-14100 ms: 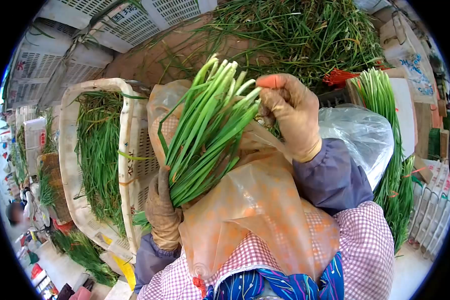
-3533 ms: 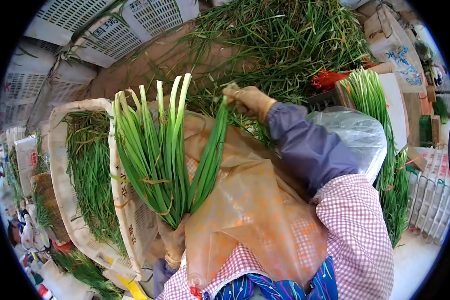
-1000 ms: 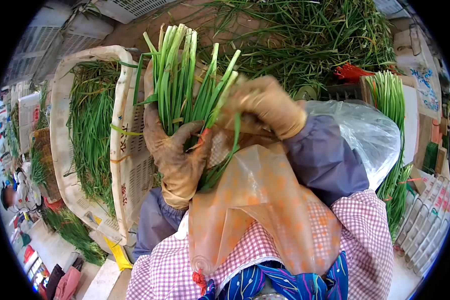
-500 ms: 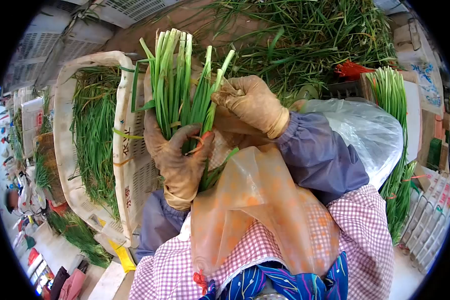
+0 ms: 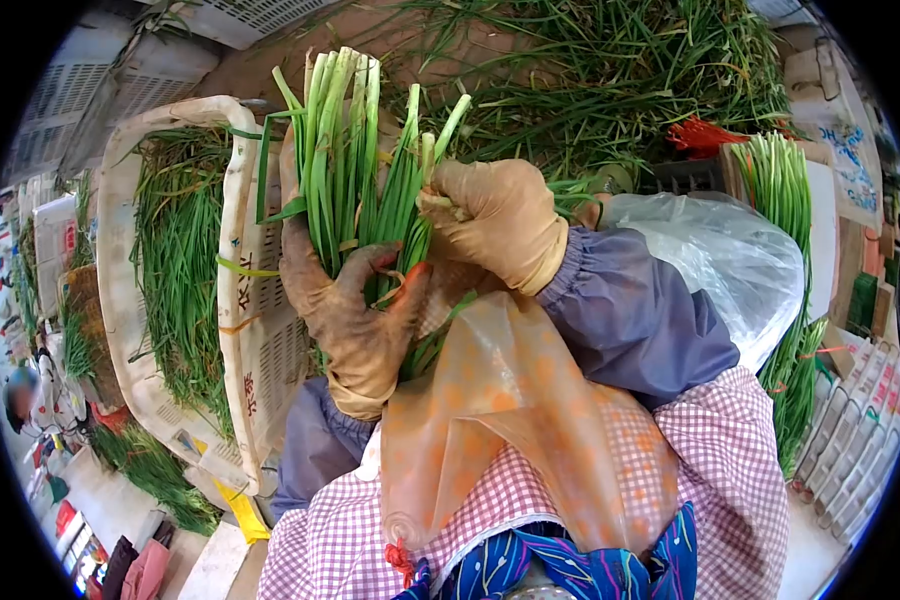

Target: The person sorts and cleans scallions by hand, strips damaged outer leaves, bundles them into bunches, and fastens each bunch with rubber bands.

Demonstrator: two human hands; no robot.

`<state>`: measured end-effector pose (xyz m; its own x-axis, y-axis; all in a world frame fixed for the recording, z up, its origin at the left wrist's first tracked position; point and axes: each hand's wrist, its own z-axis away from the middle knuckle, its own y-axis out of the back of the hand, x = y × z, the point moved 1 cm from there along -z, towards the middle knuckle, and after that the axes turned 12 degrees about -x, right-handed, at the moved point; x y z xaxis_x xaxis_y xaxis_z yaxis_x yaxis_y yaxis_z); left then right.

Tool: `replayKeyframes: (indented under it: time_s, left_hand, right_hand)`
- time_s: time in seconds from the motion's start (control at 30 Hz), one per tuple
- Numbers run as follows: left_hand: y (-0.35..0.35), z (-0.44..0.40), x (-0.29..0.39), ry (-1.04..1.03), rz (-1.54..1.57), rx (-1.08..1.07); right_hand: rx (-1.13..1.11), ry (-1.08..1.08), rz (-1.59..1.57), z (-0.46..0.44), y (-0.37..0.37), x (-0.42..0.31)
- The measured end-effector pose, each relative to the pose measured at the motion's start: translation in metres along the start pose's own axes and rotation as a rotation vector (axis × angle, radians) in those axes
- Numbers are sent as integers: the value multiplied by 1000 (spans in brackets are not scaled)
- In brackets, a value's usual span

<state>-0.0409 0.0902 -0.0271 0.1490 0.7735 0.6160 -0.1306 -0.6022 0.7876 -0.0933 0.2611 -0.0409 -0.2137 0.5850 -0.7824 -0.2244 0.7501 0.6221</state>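
Note:
My left hand (image 5: 345,315), in a stained glove, is wrapped around a bunch of garlic chives (image 5: 345,170). Their pale cut ends point up and away from me. An orange-red band or patch shows at its fingertips; I cannot tell which. On the right side of the bunch, my gloved right hand (image 5: 500,215) is closed in a pinch at a chive stalk near its pale end. The fingertips partly hide what they grip. Below both hands, leaves hang over a translucent plastic apron (image 5: 500,380) on my lap.
To the left stands a white plastic crate (image 5: 235,290) with green leaves inside. Loose leaves (image 5: 630,90) cover the floor ahead. Tied chives (image 5: 780,190) lie at the right, beside red ties (image 5: 705,135) and a clear plastic bag (image 5: 710,250). A person (image 5: 25,395) is at far left.
My right hand has shifted slightly down, its back turned more towards me, still pinching beside the bunch. The left hand keeps its hold. The crate appears slightly further left.

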Motion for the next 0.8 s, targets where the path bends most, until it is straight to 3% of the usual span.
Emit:
replayKeyframes:
  time_s: [0.1, 0.3, 0.37, 0.4, 0.47, 0.5, 0.6, 0.63, 0.7, 0.73, 0.77, 0.8]
  left_hand:
    - [3, -2, 5, -116, -148, 83]
    - [-3, 3, -3, 76, -85, 11]
    - [-2, 3, -2, 92, -83, -4]
    - [-1, 3, -1, 98, -81, -9]
    - [5, -1, 5, -36, -167, 39]
    - [8, -4, 8, -102, -212, 64]
    - [12, -1, 6, -222, -306, 112]
    - [10, 2, -3, -113, 20, 17]
    - [10, 1, -7, -4, 340, -67]
    - [9, -3, -4, -18, 551, 17]
    - [11, -4, -2, -31, 760, 104]
    - [15, -3, -1, -24, 756, 114]
  right_hand:
    - [63, 51, 39, 2, -4, 0]
    - [-26, 183, 495, 7, -8, 1]
    - [18, 128, -366, 7, -3, 7]
    - [16, 128, -364, 8, -5, 4]
    - [58, -275, -992, 10, -11, 3]
    - [54, -274, -991, 10, -11, 3]
    - [96, 25, -583, 11, -8, 6]
    - [78, 123, -355, 10, -4, 5]
    - [104, 223, -303, 8, -4, 3]
    - [129, 315, -247, 6, -4, 0]
    - [63, 260, -471, 7, -11, -1]
    - [53, 265, -476, 9, -11, -6]
